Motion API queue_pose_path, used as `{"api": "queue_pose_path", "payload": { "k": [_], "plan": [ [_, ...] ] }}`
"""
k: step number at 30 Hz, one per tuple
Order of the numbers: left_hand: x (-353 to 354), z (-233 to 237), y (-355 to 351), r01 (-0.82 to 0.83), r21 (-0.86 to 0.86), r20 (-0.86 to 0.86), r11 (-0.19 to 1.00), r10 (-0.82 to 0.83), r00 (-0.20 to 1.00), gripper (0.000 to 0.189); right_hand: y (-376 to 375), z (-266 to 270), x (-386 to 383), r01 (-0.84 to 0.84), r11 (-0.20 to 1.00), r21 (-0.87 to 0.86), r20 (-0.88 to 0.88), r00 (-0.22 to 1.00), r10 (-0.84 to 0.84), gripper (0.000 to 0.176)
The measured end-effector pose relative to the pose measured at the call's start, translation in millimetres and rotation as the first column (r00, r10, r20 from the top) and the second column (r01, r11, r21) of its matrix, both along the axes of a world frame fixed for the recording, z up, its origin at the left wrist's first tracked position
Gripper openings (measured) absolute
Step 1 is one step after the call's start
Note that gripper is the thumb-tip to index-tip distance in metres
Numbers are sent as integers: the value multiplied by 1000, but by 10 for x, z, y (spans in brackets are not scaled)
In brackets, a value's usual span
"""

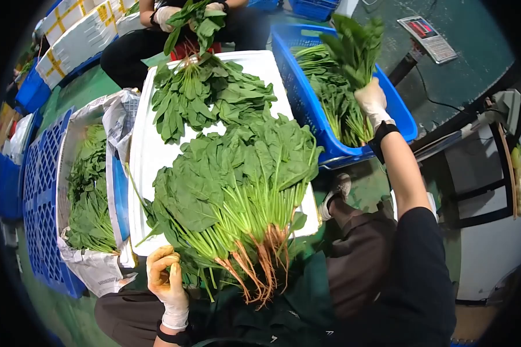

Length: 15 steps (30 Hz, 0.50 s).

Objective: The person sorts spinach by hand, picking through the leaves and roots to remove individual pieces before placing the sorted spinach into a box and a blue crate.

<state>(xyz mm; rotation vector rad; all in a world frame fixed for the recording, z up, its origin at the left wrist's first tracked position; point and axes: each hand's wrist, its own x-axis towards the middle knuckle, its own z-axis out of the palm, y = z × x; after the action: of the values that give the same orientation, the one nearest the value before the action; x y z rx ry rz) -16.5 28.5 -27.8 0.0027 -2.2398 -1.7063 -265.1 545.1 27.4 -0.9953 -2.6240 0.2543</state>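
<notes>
My right hand (371,101), in a white glove, grips a bunch of spinach (353,49) by its lower stems, leaves pointing up, over the blue basket (407,122). More spinach (333,104) lies inside that basket. My left hand (167,280), its glove stained yellow-brown at the fingers, is curled closed beside the near left corner of the white foam board (142,191), with nothing visible in it. A large heap of spinach (243,179) covers the board's near half, its reddish roots hanging over the edge toward me. A smaller spinach pile (182,98) lies at the far end.
Opposite me a seated person's gloved hands (167,18) hold spinach. To the left, a newspaper-lined box (118,124) of spinach stands by a blue plastic pallet (37,214). A digital scale (427,37) is at the upper right. White foam boxes (78,43) sit at the upper left.
</notes>
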Motion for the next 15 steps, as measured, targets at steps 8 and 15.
{"api": "queue_pose_path", "payload": {
  "k": [8,15],
  "plan": [
    [-23,26,-8,8,0,3,1000,-8,1000,8,281,-222,57,-421,892,-165,659,626,418,64],
    [23,172,31,27,77,-31,997,-25,999,9,-1404,912,1216,-637,525,-564,18,627,779,28]
  ]
}}
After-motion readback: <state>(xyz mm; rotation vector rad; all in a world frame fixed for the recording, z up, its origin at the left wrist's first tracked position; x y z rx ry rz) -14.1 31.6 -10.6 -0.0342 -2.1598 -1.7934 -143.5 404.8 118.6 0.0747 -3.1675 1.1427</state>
